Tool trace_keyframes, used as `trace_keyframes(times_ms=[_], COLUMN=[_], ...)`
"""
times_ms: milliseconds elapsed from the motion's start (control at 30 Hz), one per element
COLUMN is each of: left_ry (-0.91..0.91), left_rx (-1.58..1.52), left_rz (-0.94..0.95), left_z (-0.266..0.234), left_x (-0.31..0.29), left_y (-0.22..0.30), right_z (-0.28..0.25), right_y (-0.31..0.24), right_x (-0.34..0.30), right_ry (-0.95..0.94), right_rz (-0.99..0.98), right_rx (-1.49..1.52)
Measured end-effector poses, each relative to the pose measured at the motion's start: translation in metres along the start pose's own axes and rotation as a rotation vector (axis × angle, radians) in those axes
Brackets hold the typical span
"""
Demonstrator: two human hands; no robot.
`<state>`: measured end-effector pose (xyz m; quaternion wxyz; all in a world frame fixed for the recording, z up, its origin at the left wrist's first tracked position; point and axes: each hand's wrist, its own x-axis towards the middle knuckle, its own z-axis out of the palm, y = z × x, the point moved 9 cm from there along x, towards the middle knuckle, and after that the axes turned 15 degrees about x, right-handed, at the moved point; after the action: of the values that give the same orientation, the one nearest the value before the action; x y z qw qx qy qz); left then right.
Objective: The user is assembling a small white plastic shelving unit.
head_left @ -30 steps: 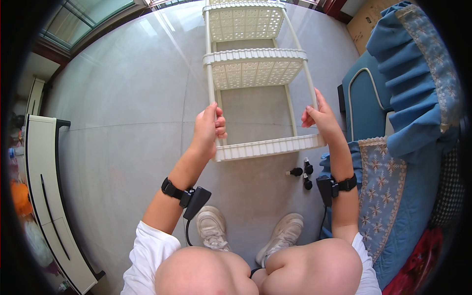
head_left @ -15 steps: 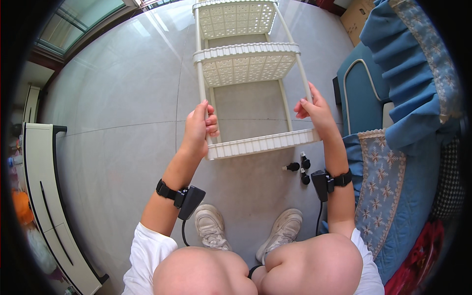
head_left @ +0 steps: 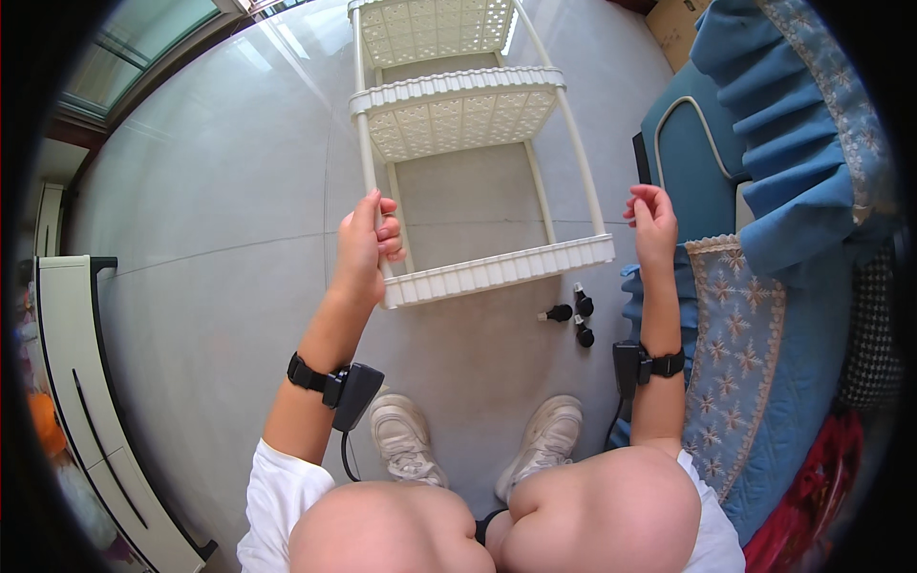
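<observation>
Where the grey floor [head_left: 220,315] spread before us, the white tiered rack [head_left: 468,124] stretched ahead; our left grip [head_left: 361,246] was clamped around its left pole [head_left: 368,153], while our right grip [head_left: 655,229], loosely curled, hung apart, just beyond its right side. Three small black casters [head_left: 585,306] lay near the rack's closest edge.

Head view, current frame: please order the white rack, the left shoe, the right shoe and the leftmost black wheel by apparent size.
Largest to smallest:
1. White rack, though cut off at the top
2. Left shoe and right shoe: alike, partly hidden, so unranked
3. Leftmost black wheel
</observation>
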<state>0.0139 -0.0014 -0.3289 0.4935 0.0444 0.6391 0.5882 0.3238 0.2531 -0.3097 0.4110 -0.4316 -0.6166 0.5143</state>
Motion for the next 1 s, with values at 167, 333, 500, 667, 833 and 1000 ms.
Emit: trace_keyframes(times_ms=[167, 333, 500, 667, 833, 1000], left_ry=[0.024, -0.035, -0.06, -0.068, -0.059, -0.072], left_rx=[0.029, -0.013, -0.045, -0.077, -0.118, -0.134], left_rz=[0.015, 0.035, 0.055, 0.068, 0.069, 0.074], left_z=[-0.002, 0.013, 0.033, 0.053, 0.058, 0.061], left_x=[0.002, 0.018, 0.042, 0.051, 0.049, 0.047], left_y=[0.001, 0.011, 0.019, 0.023, 0.018, 0.017], right_z=[0.036, 0.063, 0.079, 0.139, 0.189, 0.205], right_y=[0.046, 0.055, 0.06, -0.004, -0.045, -0.039], right_x=[-0.116, -0.167, -0.165, -0.162, -0.153, -0.158], right_ry=[-0.664, -0.847, -0.833, -0.902, -0.696, -0.655], right_rz=[-0.012, -0.243, -0.255, -0.032, 0.112, 0.208], right_rx=[-0.547, -0.728, -0.644, -0.363, 0.115, 0.112])
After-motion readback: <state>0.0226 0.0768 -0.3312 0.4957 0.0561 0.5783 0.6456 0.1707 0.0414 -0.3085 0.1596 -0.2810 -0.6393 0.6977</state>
